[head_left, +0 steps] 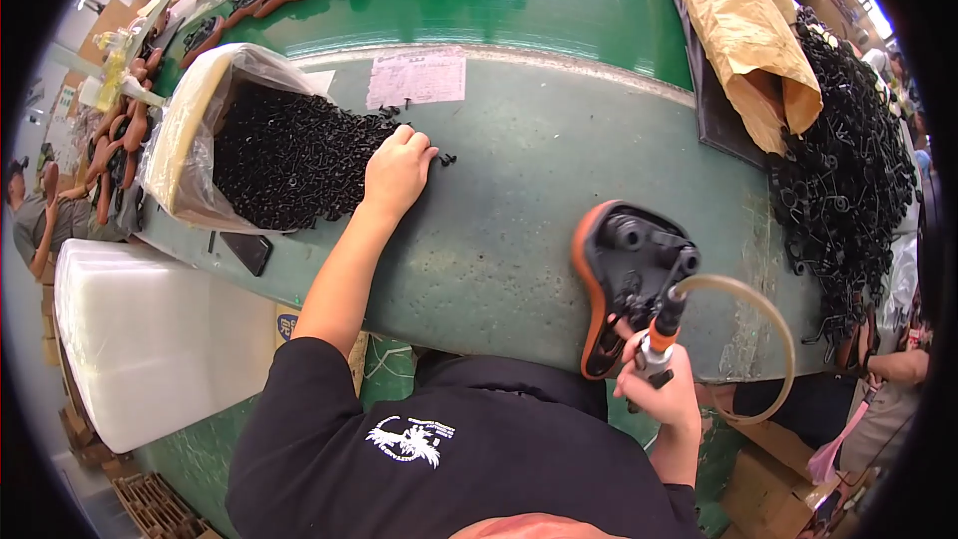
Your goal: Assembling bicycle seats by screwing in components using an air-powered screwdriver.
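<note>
My left hand (399, 175) is at the right edge of a heap of small black screw-like pieces (289, 155); its fingers are curled together, and whatever they hold is hidden. The heap spills from a tipped box (180, 135) lined with clear plastic. A few loose black pieces (448, 160) lie just right of the fingers. My right hand (667, 394) grips an air screwdriver (661, 334) with an orange collar and a clear hose (783, 314). Beside the tool, near the table's front edge, lies a black and orange shell (591, 274) with round posts inside.
Black hooked parts (838, 180) are heaped at the right, next to a brown paper sack (743, 25). A pink paper sheet (417, 77) lies beyond my left hand. Behind runs a green conveyor belt (499, 0). White foam sheets (170, 339) stand at the left; other people sit on both sides.
</note>
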